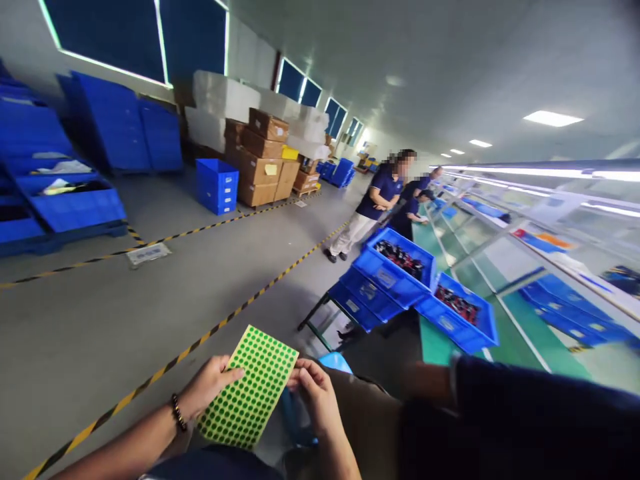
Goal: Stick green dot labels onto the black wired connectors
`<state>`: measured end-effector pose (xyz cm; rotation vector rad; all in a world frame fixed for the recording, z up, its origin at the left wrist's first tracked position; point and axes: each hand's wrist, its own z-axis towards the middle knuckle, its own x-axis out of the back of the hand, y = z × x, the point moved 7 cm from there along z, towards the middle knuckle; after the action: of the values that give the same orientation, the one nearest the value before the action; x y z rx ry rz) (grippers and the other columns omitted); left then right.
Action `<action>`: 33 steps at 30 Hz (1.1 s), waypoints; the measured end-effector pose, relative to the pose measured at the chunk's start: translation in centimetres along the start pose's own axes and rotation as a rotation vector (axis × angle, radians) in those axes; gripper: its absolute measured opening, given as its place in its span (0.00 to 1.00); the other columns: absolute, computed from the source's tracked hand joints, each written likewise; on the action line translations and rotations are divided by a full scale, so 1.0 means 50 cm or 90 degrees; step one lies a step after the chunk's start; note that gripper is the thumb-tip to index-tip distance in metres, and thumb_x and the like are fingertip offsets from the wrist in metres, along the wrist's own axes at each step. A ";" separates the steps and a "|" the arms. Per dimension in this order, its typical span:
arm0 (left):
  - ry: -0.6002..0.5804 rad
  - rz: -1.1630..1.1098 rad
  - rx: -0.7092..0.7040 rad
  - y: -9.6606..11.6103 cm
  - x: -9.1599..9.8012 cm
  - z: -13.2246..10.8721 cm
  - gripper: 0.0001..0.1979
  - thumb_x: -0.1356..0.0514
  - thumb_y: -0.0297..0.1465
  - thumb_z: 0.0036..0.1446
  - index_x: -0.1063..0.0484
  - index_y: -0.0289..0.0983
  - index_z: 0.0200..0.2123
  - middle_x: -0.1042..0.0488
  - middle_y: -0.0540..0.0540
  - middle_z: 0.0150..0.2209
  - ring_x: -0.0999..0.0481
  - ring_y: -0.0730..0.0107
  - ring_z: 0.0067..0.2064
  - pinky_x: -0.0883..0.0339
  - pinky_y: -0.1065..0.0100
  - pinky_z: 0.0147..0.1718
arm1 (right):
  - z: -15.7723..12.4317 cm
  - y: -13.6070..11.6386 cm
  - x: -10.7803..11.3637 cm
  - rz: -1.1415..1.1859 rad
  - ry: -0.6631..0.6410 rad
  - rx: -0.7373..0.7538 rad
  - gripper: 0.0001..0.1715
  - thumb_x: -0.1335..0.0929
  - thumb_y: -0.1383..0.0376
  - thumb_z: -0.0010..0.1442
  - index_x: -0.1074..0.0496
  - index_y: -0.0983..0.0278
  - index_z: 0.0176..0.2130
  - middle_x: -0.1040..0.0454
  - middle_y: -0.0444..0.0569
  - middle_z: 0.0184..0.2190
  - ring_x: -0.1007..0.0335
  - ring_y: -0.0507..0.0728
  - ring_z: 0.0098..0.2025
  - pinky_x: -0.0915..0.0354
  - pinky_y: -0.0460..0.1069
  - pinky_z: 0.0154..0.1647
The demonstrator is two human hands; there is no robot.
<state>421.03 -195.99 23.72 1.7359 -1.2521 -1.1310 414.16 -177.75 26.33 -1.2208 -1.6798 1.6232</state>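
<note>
A pale yellow sheet of green dot stickers (253,390) is held tilted above my lap. My left hand (213,383) grips it by the left edge, thumb lying on the front and a beaded bracelet at the wrist. At the upper right corner, the fingers of my right hand (313,387) are closed in a pinch against the sheet's edge. Whether a loose sticker sits between those fingertips is too small to tell.
A co-worker's dark sleeve (525,413) reaches in close at my right. Ahead, blue bins (400,270) of small red and black parts stand beside a green workbench (435,343). A person (373,203) stands beyond them. Cardboard boxes (263,173) are stacked further back.
</note>
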 end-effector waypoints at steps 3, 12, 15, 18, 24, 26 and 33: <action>0.008 -0.090 -0.016 0.075 0.100 0.077 0.18 0.36 0.41 0.42 0.30 0.32 0.30 0.25 0.45 0.26 0.26 0.62 0.30 0.33 0.64 0.32 | 0.155 0.006 -0.089 0.058 -0.017 -0.014 0.15 0.33 0.57 0.53 0.30 0.65 0.37 0.31 0.45 0.27 0.36 0.50 0.28 0.40 0.47 0.35; 0.046 -0.124 -0.043 0.209 0.286 0.245 0.16 0.36 0.39 0.44 0.30 0.32 0.30 0.25 0.45 0.27 0.26 0.65 0.30 0.33 0.65 0.32 | 0.444 -0.053 -0.211 -0.019 0.053 0.029 0.15 0.30 0.56 0.48 0.32 0.66 0.25 0.38 0.39 0.17 0.49 0.46 0.20 0.49 0.43 0.23; 0.032 -0.134 -0.047 0.238 0.301 0.297 0.18 0.37 0.41 0.45 0.29 0.33 0.33 0.24 0.45 0.30 0.26 0.65 0.32 0.33 0.66 0.34 | 0.507 -0.067 -0.206 -0.040 0.049 0.026 0.15 0.31 0.56 0.49 0.32 0.66 0.26 0.36 0.40 0.18 0.48 0.47 0.20 0.48 0.44 0.24; 0.034 -0.136 -0.053 0.264 0.313 0.362 0.19 0.38 0.43 0.46 0.29 0.33 0.36 0.24 0.44 0.31 0.26 0.64 0.33 0.33 0.66 0.35 | 0.578 -0.072 -0.190 -0.048 0.051 0.020 0.15 0.31 0.56 0.49 0.31 0.66 0.26 0.36 0.41 0.19 0.47 0.47 0.21 0.48 0.44 0.25; 0.062 -0.035 -0.089 0.340 0.338 0.540 0.20 0.41 0.42 0.50 0.31 0.35 0.42 0.26 0.44 0.39 0.27 0.63 0.40 0.34 0.67 0.37 | 0.752 -0.081 -0.105 -0.038 0.047 0.030 0.14 0.30 0.57 0.48 0.32 0.66 0.25 0.35 0.41 0.19 0.46 0.47 0.21 0.48 0.44 0.25; 0.109 0.034 -0.118 0.382 0.349 0.616 0.22 0.43 0.43 0.51 0.35 0.36 0.46 0.27 0.43 0.41 0.28 0.63 0.42 0.34 0.66 0.39 | 0.821 -0.089 -0.061 -0.031 0.044 0.029 0.15 0.31 0.57 0.49 0.34 0.66 0.25 0.36 0.40 0.19 0.47 0.47 0.21 0.49 0.44 0.24; 0.128 0.450 -0.356 0.560 0.261 0.884 0.19 0.39 0.41 0.47 0.30 0.40 0.42 0.31 0.42 0.47 0.35 0.58 0.52 0.46 0.61 0.55 | 1.031 -0.166 0.075 -0.198 0.030 0.085 0.10 0.35 0.62 0.53 0.36 0.65 0.25 0.42 0.39 0.18 0.50 0.47 0.22 0.50 0.42 0.23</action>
<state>372.41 -218.60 29.31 0.8552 -1.1384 -0.7519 366.77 -199.98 25.02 -0.8770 -1.6113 1.4780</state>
